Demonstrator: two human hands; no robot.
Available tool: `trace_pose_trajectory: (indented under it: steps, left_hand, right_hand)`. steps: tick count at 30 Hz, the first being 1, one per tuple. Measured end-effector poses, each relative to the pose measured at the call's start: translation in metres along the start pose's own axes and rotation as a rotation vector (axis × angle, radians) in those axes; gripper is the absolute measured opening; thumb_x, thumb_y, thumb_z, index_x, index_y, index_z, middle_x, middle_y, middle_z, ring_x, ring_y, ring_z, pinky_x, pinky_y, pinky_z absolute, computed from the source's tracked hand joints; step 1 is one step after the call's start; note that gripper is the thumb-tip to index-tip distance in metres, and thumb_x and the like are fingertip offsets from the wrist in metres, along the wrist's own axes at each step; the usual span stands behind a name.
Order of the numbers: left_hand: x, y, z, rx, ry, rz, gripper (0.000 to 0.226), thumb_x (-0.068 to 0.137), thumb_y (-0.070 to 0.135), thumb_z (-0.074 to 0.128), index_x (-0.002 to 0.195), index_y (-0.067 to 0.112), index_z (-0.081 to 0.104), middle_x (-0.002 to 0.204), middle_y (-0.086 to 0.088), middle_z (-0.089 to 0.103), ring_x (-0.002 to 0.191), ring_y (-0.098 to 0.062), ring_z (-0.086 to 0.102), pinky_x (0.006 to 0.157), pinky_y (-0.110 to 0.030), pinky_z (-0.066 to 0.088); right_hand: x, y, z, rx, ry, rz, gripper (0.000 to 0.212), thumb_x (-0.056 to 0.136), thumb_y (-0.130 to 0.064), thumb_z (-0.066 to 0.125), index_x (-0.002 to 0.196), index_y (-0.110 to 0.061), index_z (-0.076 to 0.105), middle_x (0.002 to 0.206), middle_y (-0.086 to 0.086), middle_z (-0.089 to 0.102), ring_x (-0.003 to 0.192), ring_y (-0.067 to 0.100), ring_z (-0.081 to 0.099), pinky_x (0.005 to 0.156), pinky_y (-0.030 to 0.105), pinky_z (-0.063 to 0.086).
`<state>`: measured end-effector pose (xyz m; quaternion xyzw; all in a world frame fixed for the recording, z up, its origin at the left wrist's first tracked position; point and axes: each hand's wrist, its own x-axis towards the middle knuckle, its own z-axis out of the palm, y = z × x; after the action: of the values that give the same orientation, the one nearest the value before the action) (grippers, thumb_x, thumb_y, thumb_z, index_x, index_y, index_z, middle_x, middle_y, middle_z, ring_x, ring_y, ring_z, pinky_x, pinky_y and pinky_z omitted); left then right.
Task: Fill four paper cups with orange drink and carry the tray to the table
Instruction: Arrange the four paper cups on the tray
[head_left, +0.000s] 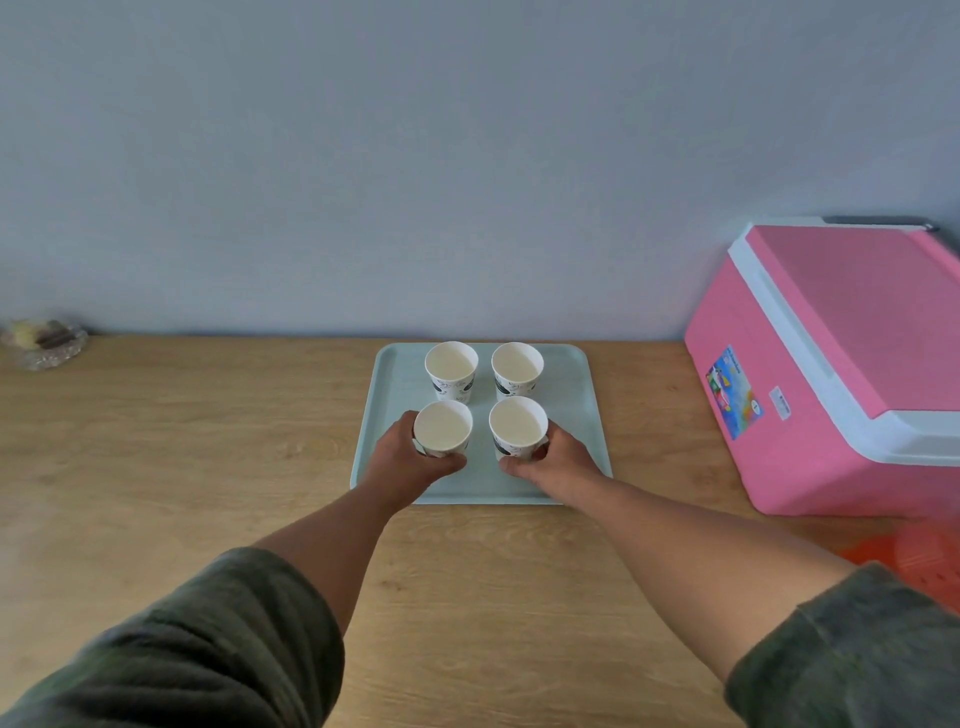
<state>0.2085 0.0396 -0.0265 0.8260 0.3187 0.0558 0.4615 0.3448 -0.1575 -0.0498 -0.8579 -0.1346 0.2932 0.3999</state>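
**Four empty cups on the tray, the near two gripped**

A pale green tray (582, 415) is set flat on the wooden table (208, 441), close to the wall. Four paper cups are stood upright on it in two rows of two. The far left cup (451, 370) and the far right cup (517, 370) are left untouched, just beside each other. No drink is seen in any of the four: only white insides are shown.

The near left cup (442, 429) is gripped by the left hand (410, 457), fingers curled round its side and thumb laid across its front. The near right cup (518, 428) is gripped in the same way by the right hand (558, 460). Whether these two cups are resting on the tray or lifted just off it cannot be told.

To the right of the tray, a pink cooler box (831, 374) with a white rim is stood on the table, its lid closed. At the far left, a glass dish (44, 343) holding some blurred items is placed against the wall. Part of an orange thing (904, 564) is seen at the right edge.
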Motion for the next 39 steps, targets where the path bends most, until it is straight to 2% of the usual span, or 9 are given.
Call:
trace_pose_trajectory:
  steps: [6, 10, 16, 20, 24, 28, 33, 36, 39]
  left_hand:
    - [0.007, 0.001, 0.006, -0.006, -0.003, -0.018, 0.066, 0.063, 0.041, 0.094, 0.116, 0.028, 0.055, 0.111, 0.008, 0.064, 0.099, -0.016, 0.06, 0.068, -0.024, 0.041]
    - [0.006, -0.003, 0.009, -0.009, 0.007, -0.041, 0.075, 0.06, 0.041, 0.096, 0.121, 0.025, 0.054, 0.116, 0.006, 0.062, 0.104, -0.018, 0.059, 0.08, -0.031, 0.044]
    - [-0.008, -0.01, 0.004, 0.072, 0.014, -0.075, 0.077, 0.064, 0.039, 0.094, 0.126, 0.019, 0.052, 0.116, 0.004, 0.057, 0.108, -0.018, 0.058, 0.082, -0.03, 0.043]
    - [-0.022, -0.011, -0.003, 0.113, 0.013, -0.089, 0.084, 0.068, 0.041, 0.092, 0.136, 0.018, 0.049, 0.12, 0.004, 0.059, 0.108, -0.015, 0.057, 0.082, -0.03, 0.044]
    - [-0.038, -0.011, -0.005, 0.167, 0.007, -0.105, 0.078, 0.072, 0.041, 0.09, 0.134, 0.016, 0.051, 0.115, 0.005, 0.061, 0.102, -0.014, 0.059, 0.079, -0.028, 0.043]
    - [-0.055, -0.009, 0.001, 0.206, -0.004, -0.115, 0.063, 0.078, 0.04, 0.085, 0.128, 0.014, 0.055, 0.11, 0.004, 0.063, 0.097, -0.013, 0.06, 0.067, -0.022, 0.042]
    - [-0.075, -0.006, 0.014, 0.208, -0.024, -0.111, 0.049, 0.079, 0.036, 0.082, 0.119, 0.018, 0.059, 0.098, 0.007, 0.063, 0.087, -0.01, 0.061, 0.068, -0.024, 0.046]
    - [-0.085, -0.007, 0.02, 0.241, -0.078, -0.063, 0.046, 0.08, 0.033, 0.082, 0.117, 0.017, 0.06, 0.098, 0.005, 0.063, 0.086, -0.01, 0.06, 0.066, -0.021, 0.045]
    - [-0.089, -0.006, 0.024, 0.291, -0.143, 0.011, 0.043, 0.081, 0.034, 0.082, 0.114, 0.017, 0.061, 0.097, 0.005, 0.063, 0.085, -0.011, 0.06, 0.064, -0.019, 0.045]
  right_hand:
    - [0.0, 0.002, -0.001, -0.011, -0.013, -0.005, 0.075, 0.074, -0.049, 0.092, 0.139, -0.035, 0.058, 0.11, -0.005, 0.071, 0.101, 0.012, 0.067, 0.085, 0.029, 0.05]
    - [-0.004, 0.006, -0.003, -0.056, -0.029, -0.014, 0.076, 0.075, -0.047, 0.092, 0.14, -0.032, 0.056, 0.111, -0.008, 0.068, 0.101, 0.012, 0.066, 0.087, 0.03, 0.052]
    - [-0.012, 0.01, -0.008, -0.149, -0.003, -0.02, 0.079, 0.078, -0.046, 0.089, 0.145, -0.025, 0.052, 0.094, -0.005, 0.062, 0.081, 0.011, 0.062, 0.071, 0.029, 0.048]
    - [-0.021, 0.016, -0.013, -0.168, 0.0, -0.005, 0.086, 0.082, -0.046, 0.086, 0.154, -0.023, 0.044, 0.099, -0.003, 0.062, 0.093, 0.017, 0.066, 0.085, 0.033, 0.054]
    - [-0.035, 0.025, -0.019, -0.188, 0.002, -0.011, 0.084, 0.084, -0.049, 0.083, 0.154, -0.024, 0.044, 0.104, -0.002, 0.064, 0.097, 0.016, 0.065, 0.084, 0.032, 0.052]
    - [-0.052, 0.035, -0.027, -0.191, 0.005, -0.011, 0.079, 0.085, -0.051, 0.081, 0.151, -0.026, 0.045, 0.103, -0.003, 0.065, 0.095, 0.014, 0.066, 0.083, 0.031, 0.052]
    - [-0.074, 0.045, -0.036, -0.183, 0.018, -0.007, 0.077, 0.086, -0.052, 0.078, 0.151, -0.027, 0.045, 0.1, -0.005, 0.065, 0.093, 0.013, 0.067, 0.084, 0.032, 0.054]
    - [-0.091, 0.053, -0.039, -0.157, 0.048, 0.015, 0.078, 0.084, -0.053, 0.077, 0.151, -0.028, 0.046, 0.104, -0.003, 0.066, 0.095, 0.014, 0.067, 0.089, 0.034, 0.056]
    - [-0.116, 0.06, -0.043, -0.149, 0.094, 0.038, 0.078, 0.084, -0.053, 0.077, 0.151, -0.027, 0.047, 0.103, -0.003, 0.064, 0.095, 0.013, 0.066, 0.087, 0.033, 0.055]
